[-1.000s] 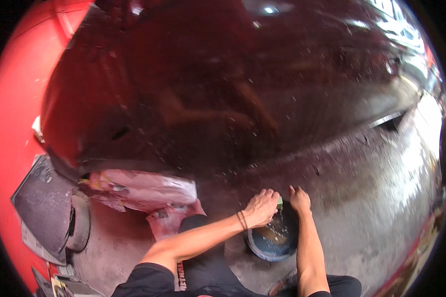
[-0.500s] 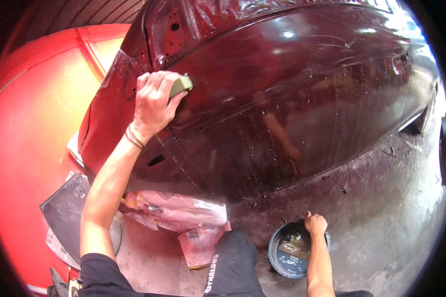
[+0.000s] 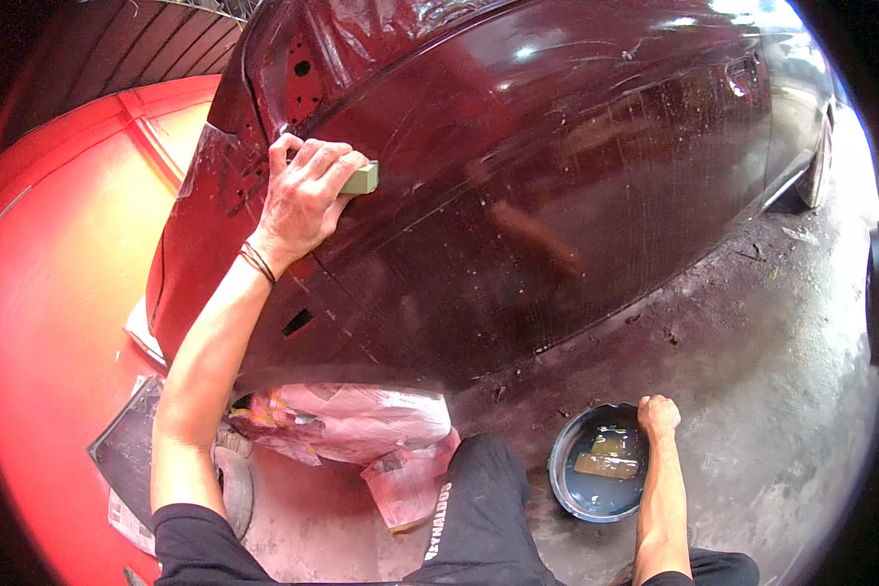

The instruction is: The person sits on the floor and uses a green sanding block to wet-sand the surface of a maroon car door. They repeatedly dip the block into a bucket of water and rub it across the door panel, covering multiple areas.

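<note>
Block (image 3: 363,178) raised from bucket (image 3: 558,479), in left grip (image 3: 306,200) (end protruding)

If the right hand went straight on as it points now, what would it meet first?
The right hand would probably meet the glossy dark-red car side first, near its lower edge, after crossing the grey floor. The hand's height is unclear, so it might pass beneath.

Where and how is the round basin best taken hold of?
Probably by the basin's left rim, coming from the left: this curved edge is exposed, while the right hand is at the opposite side. Liquid inside suggests keeping it level.
</note>
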{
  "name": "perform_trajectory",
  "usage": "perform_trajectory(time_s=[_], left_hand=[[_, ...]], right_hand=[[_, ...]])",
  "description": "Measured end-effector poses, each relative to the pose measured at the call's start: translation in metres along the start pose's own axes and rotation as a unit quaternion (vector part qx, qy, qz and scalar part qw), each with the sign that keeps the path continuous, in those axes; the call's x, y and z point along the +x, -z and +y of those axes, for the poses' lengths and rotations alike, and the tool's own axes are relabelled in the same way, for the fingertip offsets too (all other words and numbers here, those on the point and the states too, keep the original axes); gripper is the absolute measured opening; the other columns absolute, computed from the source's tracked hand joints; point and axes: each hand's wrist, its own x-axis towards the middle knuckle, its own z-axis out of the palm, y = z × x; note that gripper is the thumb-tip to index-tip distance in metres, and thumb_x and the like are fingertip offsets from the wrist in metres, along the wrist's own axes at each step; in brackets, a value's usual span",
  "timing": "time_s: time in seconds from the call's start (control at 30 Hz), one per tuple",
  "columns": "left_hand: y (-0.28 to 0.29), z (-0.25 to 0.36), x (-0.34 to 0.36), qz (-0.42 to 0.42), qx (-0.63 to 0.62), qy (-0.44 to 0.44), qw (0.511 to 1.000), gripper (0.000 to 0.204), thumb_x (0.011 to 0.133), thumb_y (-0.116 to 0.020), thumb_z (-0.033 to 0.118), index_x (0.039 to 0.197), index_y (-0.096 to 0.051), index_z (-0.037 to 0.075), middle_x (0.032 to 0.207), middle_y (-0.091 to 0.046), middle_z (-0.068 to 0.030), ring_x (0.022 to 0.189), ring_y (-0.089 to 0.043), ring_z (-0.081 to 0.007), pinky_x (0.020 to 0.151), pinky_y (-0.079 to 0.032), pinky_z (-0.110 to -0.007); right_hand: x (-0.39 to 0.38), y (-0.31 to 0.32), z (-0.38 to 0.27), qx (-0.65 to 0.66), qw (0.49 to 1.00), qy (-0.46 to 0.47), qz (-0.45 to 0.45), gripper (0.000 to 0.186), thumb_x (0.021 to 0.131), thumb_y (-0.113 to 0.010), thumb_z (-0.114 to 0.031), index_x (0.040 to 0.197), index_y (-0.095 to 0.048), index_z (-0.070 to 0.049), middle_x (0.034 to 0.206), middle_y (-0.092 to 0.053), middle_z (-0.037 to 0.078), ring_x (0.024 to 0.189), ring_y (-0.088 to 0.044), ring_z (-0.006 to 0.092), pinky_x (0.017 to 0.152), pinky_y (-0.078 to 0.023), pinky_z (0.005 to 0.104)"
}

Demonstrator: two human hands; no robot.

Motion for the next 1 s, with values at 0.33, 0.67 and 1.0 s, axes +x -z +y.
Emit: perform_trajectory(time_s=[0.33, 0.67, 1.0], left_hand=[[-0.027, 0.024, 0.193, 0.049, -0.006, -0.071, 0.996, 0.014, 0.091, -0.065, 0.013, 0.104, -0.069, 0.013, 0.11, -0.071, -0.0092, 0.116, -0.065, -0.0297, 0.098, -0.038, -0.052], [-0.014, 0.04, 0.065, -0.03, 0.014, -0.074, 0.997, 0.047, 0.074, -0.079, 0.009, 0.12, -0.069, 0.014, 0.116, -0.071, -0.0033, 0.112, -0.066, -0.0229, 0.107, -0.036, -0.047], [-0.018, 0.058, 0.061, 0.011, 0.013, -0.003, 1.0, 0.04, 0.08, -0.085, 0.017, 0.116, -0.068, 0.014, 0.113, -0.071, -0.0023, 0.107, -0.066, -0.022, 0.1, -0.035, -0.045]], right_hand=[[-0.019, 0.029, -0.054, 0.077, 0.996, -0.029, -0.047, 0.058, 0.104, -0.054, -0.049, 0.101, -0.079, 0.003, 0.107, -0.075, 0.031, 0.105, -0.074, 0.0462, 0.095, -0.058, 0.0537], [-0.011, 0.015, -0.04, 0.096, 0.994, -0.016, -0.044, 0.051, 0.102, -0.056, -0.045, 0.105, -0.08, 0.0, 0.103, -0.078, 0.027, 0.099, -0.077, 0.0418, 0.089, -0.062, 0.0506], [-0.017, 0.028, -0.042, 0.101, 0.992, -0.04, -0.059, 0.053, 0.101, -0.057, -0.045, 0.106, -0.079, 0.003, 0.107, -0.076, 0.03, 0.104, -0.075, 0.0447, 0.095, -0.059, 0.0529]])
